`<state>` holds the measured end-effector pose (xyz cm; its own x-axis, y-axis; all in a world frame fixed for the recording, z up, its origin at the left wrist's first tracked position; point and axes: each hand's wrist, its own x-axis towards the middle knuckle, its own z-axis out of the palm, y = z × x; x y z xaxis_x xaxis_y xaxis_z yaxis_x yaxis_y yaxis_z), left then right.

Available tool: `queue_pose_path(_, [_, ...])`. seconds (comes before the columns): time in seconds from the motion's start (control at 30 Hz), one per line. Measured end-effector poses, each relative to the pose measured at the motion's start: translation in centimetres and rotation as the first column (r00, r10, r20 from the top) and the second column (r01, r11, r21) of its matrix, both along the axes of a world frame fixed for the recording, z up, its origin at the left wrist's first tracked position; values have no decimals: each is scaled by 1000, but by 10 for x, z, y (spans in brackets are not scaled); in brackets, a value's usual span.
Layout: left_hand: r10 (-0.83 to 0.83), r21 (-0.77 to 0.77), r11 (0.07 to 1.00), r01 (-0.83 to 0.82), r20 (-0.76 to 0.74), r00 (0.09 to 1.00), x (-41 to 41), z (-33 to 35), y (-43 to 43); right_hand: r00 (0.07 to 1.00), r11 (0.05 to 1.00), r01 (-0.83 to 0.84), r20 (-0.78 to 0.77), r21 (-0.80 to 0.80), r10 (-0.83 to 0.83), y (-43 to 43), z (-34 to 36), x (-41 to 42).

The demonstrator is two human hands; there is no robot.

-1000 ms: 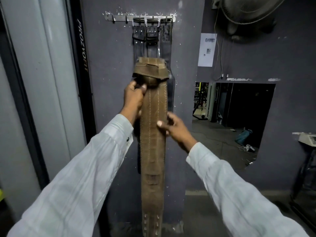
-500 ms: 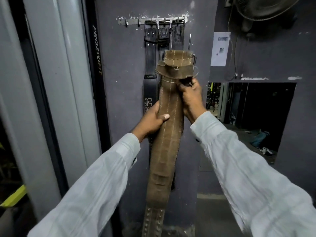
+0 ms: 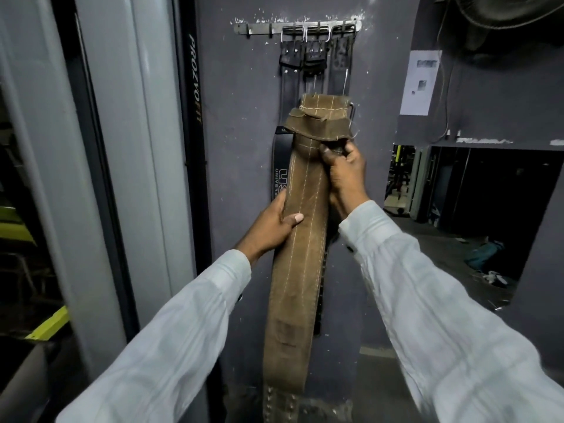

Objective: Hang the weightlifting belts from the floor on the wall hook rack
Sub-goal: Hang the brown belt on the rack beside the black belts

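Note:
A long brown suede weightlifting belt (image 3: 299, 270) hangs upright in front of the dark wall, its folded buckle end up near the middle. My right hand (image 3: 343, 169) grips it just under the buckle end. Lower down, my left hand (image 3: 273, 222) holds the belt's left edge with the thumb across its face. Above, a metal hook rack (image 3: 259, 28) is screwed to the wall. Three black belts (image 3: 316, 61) hang from its right-hand hooks, partly hidden behind the brown belt. The brown belt's top sits well below the rack.
A grey door frame with a black "PROZVOFIT" strip (image 3: 195, 87) runs down the left. On the right wall are a paper notice (image 3: 422, 82), a fan (image 3: 506, 13) above, and a dark opening (image 3: 488, 215) into another room. The rack's left hooks carry nothing.
My hands swapped places on the belt: a second ago the left held the buckle end and the right the strap; now the right holds the top and the left the strap. The view shifted left.

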<state>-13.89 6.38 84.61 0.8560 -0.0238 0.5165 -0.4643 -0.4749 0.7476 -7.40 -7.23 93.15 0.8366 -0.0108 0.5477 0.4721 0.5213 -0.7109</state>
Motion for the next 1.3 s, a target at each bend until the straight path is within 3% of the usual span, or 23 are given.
queue_pose_path(0.1, [-94,-32,995,91,-109,990,4,-22,6,998,997,68,10,-48,-67,0,9,3])
queue_pose_path(0.27, [201,73,976,-204,45,978,11,-42,-3,993,991,119,29,-67,-118,5,7,3])
queue_pose_path(0.43, [28,90,996,-10,-207,978,11,-63,14,993,993,120,10,-15,-120,2,15,9])
queue_pose_path(0.6, [205,104,975,-197,-69,976,15,-70,7,993,993,117,20,-13,-117,4,22,11])
queue_pose_path(0.73, [6,71,997,19,-334,943,14,-76,18,996,995,94,-7,21,-94,-1,25,14])
queue_pose_path(0.87, [178,174,977,-127,-319,931,17,-90,18,999,999,38,-9,25,-38,1,27,17])
queue_pose_path(0.93, [141,99,989,-110,-398,907,14,-82,13,999,999,39,8,-5,-38,4,25,18])
queue_pose_path(1.0, [-19,-104,994,-32,-461,887,8,-55,5,1000,1000,11,26,-26,-10,2,24,21])
queue_pose_path(1.07, [-145,-364,932,4,-362,921,-3,-9,-7,998,997,-38,40,-63,41,1,18,25])
queue_pose_path(1.13, [-142,-547,837,-1,-220,965,-8,39,-12,995,990,-77,46,-118,83,2,5,25])
queue_pose_path(1.2, [-133,-647,763,-7,-167,977,-10,79,-12,991,983,-115,54,-145,124,2,-10,25])
queue_pose_path(1.3, [-78,-626,770,-124,-285,955,-2,97,-7,981,968,-174,52,-181,186,-4,-25,28])
